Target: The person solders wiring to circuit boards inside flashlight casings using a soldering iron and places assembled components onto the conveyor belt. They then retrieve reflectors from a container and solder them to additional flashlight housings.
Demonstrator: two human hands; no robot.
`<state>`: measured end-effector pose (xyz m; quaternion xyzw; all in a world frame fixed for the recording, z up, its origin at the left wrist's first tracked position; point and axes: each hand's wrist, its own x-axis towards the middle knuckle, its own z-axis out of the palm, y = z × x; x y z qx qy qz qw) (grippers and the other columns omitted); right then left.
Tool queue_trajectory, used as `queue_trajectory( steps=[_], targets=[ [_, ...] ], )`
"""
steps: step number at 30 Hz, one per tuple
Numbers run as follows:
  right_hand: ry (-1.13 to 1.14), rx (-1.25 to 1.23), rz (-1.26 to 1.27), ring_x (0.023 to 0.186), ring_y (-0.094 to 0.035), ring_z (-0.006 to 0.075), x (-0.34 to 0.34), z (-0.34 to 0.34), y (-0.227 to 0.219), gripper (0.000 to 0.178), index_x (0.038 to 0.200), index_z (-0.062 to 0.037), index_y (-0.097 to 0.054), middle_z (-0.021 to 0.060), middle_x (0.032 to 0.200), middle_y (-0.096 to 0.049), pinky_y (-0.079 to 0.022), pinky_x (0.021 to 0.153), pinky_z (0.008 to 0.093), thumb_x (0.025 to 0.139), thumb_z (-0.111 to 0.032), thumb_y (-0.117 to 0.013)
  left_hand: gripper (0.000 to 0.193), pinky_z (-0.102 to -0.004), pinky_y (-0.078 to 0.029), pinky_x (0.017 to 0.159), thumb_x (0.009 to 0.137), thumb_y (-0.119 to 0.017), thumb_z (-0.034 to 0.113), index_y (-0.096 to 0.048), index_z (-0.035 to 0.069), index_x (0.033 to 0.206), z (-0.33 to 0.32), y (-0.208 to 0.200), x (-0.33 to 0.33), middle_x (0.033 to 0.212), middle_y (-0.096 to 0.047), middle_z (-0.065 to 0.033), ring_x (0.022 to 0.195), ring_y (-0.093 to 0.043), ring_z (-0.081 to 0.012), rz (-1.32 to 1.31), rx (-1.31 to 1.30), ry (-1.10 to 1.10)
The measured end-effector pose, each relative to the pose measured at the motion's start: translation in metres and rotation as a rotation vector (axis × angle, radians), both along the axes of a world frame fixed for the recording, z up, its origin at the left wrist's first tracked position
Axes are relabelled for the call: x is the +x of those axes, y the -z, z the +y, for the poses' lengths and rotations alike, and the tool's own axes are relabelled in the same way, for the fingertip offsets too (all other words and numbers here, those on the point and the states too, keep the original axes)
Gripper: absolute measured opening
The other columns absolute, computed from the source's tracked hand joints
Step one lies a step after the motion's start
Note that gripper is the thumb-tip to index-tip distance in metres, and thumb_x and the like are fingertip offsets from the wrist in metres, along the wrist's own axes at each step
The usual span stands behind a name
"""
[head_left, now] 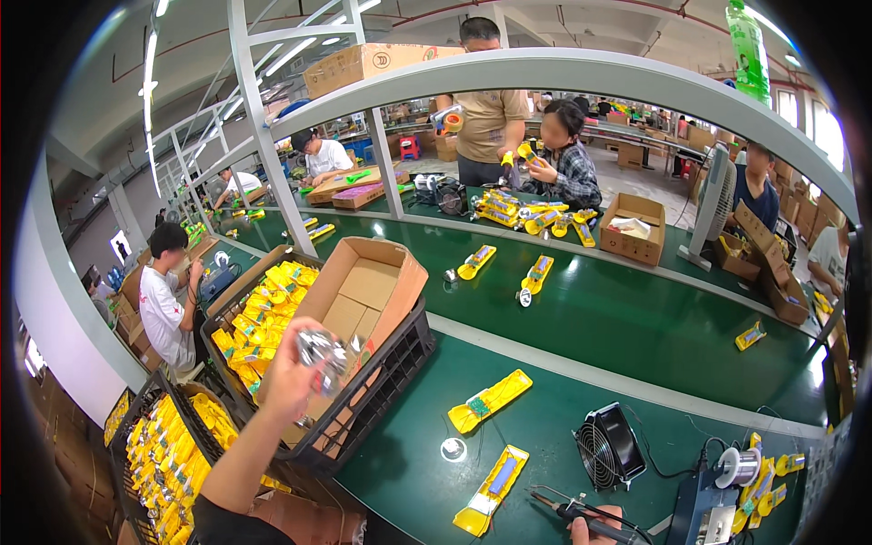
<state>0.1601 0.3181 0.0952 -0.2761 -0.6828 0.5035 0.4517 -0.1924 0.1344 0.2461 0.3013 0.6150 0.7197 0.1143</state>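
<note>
My left hand [289, 368] is raised over the open cardboard box [372, 277], its fingers closed around shiny silver reflector cups [325, 356]; how many cannot be told. At the lower edge, my right hand [601, 527] grips a soldering iron [565, 507], its tip pointing left toward a yellow flashlight housing [495, 490] with a grey-blue strip inside. Farther back lies another yellow housing [490, 401] with a small green circuit board. Between the two housings, a round white-and-silver part [453, 450] rests on the green bench.
A black fan [609, 445] stands right of the housings, near a solder wire spool [738, 467] on a blue soldering station [704, 509]. A black crate [400, 363] holds the box and many yellow housings. Beyond a metal rail, a green conveyor [627, 309] carries more. Several people work around.
</note>
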Motion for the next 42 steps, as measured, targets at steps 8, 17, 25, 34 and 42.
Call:
queue_trajectory(
  steps=[8,17,25,34,42],
  targets=[
    [0.033,0.056,-0.069,0.068,-0.052,0.0171,0.002,0.001,-0.005,0.020,0.088,0.0020,-0.049,0.0097,0.075,-0.054,-0.041,0.065,0.0288,0.074,-0.007,-0.060,0.027,-0.0243,-0.047,0.060,0.077,-0.055,0.005,-0.042,0.007,0.101,0.027,0.097,0.029,0.087,-0.051,-0.0043,0.074,-0.052,-0.0102,0.131,-0.383,0.235],
    [0.036,0.049,-0.075,0.065,-0.052,0.0167,-0.001,0.001,0.004,0.019,0.088,0.0029,-0.049,0.0094,0.070,-0.054,-0.041,0.062,0.0287,0.075,-0.007,-0.058,0.039,-0.0302,-0.043,0.075,0.072,-0.063,0.017,-0.048,0.005,0.107,0.029,0.131,0.017,0.100,-0.051,-0.0119,0.088,-0.052,-0.0230,0.663,-0.741,0.152],
    [0.076,-0.018,0.096,0.055,-0.050,0.0138,-0.005,-0.001,0.011,0.025,0.091,0.0029,-0.046,0.0103,0.069,-0.054,-0.041,0.051,0.0237,0.076,-0.014,-0.058,0.061,-0.0368,-0.028,0.096,0.071,-0.063,0.019,-0.035,0.007,0.124,-0.002,0.107,0.034,0.127,-0.033,-0.0180,0.116,-0.033,-0.0317,0.637,-0.763,0.108],
    [0.067,-0.030,0.104,0.054,-0.051,0.0135,-0.012,-0.002,0.004,0.024,0.092,0.0032,-0.045,0.0111,0.069,-0.055,-0.041,0.051,0.0233,0.078,-0.013,-0.057,0.016,-0.0254,-0.047,0.062,0.078,-0.054,0.006,-0.056,-0.002,0.092,-0.013,0.106,0.037,0.079,-0.057,-0.0106,0.073,-0.058,-0.0165,0.422,-0.632,-0.083],
    [0.115,-0.150,0.114,0.047,-0.044,0.0071,-0.018,-0.006,0.007,0.027,0.086,-0.0021,-0.039,0.0039,0.070,-0.043,-0.034,0.043,0.0160,0.075,-0.018,-0.057,0.018,-0.0396,-0.046,0.067,0.074,-0.055,0.016,-0.060,-0.002,0.073,0.096,0.134,-0.021,0.073,-0.058,-0.0204,0.073,-0.057,-0.0353,0.603,-1.005,-0.129]
  ],
)
